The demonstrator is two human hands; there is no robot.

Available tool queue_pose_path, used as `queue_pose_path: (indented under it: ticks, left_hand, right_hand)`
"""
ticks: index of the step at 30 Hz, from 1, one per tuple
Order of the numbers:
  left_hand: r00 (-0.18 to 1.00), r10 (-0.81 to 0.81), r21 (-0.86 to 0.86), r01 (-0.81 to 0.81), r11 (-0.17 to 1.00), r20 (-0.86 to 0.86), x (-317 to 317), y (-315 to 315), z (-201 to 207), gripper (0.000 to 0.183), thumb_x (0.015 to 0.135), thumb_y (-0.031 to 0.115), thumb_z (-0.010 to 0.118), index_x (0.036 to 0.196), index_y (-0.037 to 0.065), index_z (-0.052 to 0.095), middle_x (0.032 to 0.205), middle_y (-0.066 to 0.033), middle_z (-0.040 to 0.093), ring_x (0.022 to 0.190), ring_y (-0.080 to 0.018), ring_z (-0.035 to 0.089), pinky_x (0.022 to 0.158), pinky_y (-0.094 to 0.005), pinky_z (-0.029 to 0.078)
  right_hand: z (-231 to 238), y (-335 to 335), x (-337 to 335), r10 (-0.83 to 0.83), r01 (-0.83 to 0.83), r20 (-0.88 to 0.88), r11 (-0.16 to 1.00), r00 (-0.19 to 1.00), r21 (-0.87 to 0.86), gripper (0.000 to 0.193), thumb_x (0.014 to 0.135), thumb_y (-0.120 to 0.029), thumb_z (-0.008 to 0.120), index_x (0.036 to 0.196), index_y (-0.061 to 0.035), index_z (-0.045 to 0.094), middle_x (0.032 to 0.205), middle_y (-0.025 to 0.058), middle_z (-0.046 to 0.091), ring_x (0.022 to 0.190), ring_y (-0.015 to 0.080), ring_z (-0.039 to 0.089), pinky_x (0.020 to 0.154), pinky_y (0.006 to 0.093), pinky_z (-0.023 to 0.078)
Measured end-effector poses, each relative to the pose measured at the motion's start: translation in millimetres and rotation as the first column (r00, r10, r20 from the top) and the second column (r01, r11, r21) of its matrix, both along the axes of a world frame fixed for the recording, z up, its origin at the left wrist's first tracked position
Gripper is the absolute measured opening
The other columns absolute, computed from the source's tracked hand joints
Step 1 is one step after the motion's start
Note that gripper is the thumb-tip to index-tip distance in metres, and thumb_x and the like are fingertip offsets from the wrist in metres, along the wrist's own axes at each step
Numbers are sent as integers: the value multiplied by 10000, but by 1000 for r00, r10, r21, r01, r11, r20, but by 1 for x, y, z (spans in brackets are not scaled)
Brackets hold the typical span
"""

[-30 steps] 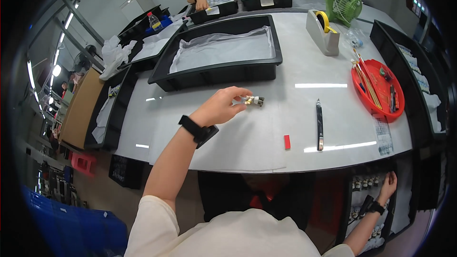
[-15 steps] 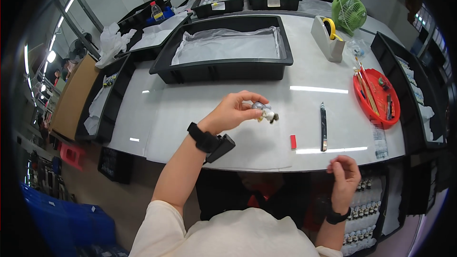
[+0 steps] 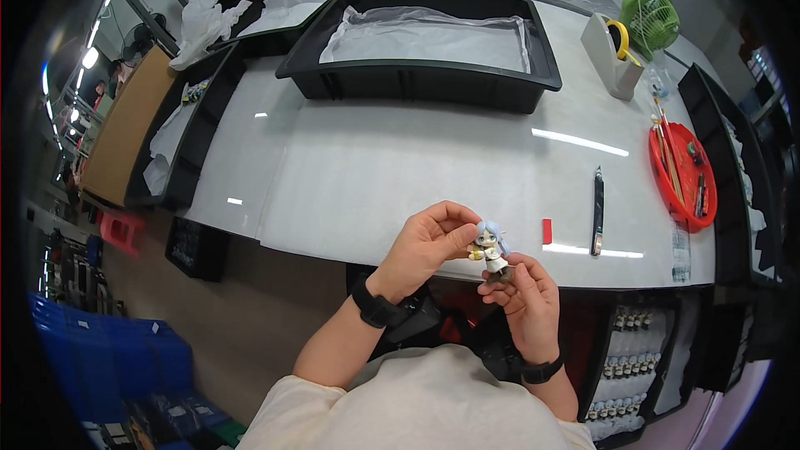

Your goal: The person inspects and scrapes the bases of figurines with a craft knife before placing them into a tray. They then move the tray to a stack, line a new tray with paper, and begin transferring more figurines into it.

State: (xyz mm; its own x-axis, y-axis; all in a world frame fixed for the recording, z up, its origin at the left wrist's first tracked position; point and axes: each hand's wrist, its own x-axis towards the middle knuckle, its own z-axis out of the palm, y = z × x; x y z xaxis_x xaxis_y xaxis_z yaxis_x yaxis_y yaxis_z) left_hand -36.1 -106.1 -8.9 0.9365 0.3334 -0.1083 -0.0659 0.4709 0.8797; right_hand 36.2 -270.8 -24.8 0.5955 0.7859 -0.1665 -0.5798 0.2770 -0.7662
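Observation:
A small figurine (image 3: 492,252) with pale blue hair, a white outfit and dark feet is upright between my two hands near the table's front edge. My left hand (image 3: 431,250) pinches its head and side with thumb and fingers. Lower down, my right hand (image 3: 527,293) closes on the figurine's feet. On the table just right of the hands lies a small red block (image 3: 547,232). Farther right is a slim black-handled tool (image 3: 597,212), apart from both hands.
A large black tray (image 3: 417,87) with a white liner stands ahead. At right are a red dish (image 3: 707,221) of brushes and pens, a tape dispenser (image 3: 612,58) and a green fan (image 3: 654,21). Black bins (image 3: 212,129) flank the table. Below right, a tray (image 3: 612,350) holds rows of figurines.
My left hand has brought the figurine nearer to me and turned it upright. My right hand has come in from the right and taken hold of its feet. The view has tilted downward.

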Motion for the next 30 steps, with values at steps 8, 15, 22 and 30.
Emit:
queue_pose_path:
  ticks: [8, 15, 22, 30]
  left_hand:
    - [1000, 16, -43, -15, 999, 21, 6, -4, -8, 138, 858, 82, 505, 971, 6, 526, 915, -64, 578, 843, -124, 575, 760, -256, 500]
    - [999, 49, -25, -49, 998, 7, 8, -3, -7, 136, 854, 97, 520, 957, 11, 539, 883, -62, 593, 816, -116, 582, 734, -240, 503]
    - [998, 55, -6, -54, 999, 15, 8, -4, -9, 142, 850, 100, 528, 959, 10, 543, 871, -67, 599, 810, -120, 587, 714, -238, 507]
    - [999, 27, -6, -27, 1000, 35, 7, -3, -10, 126, 856, 68, 501, 965, 17, 538, 912, -72, 590, 847, -138, 579, 746, -273, 500]
  right_hand:
    - [-1, -4, 1, -19, 19, -12, 1000, 1000, 6, 270, 914, -166, 380, 1086, 34, 437, 931, 216, 574, 791, 232, 614, 679, 280, 503]
    - [-2, -2, 3, 0, 0, 1, 1000, 1000, 3, 275, 909, -161, 386, 1109, 24, 420, 954, 226, 567, 798, 236, 614, 679, 282, 503]
    - [-4, -1, 3, 10, -10, -10, 1000, 1000, 3, 282, 903, -153, 399, 1119, 27, 416, 958, 227, 568, 800, 237, 615, 673, 280, 504]
    - [-4, -2, 3, -7, 7, -10, 1000, 1000, -16, 279, 892, -138, 426, 1112, 33, 426, 949, 228, 571, 793, 235, 616, 668, 274, 505]
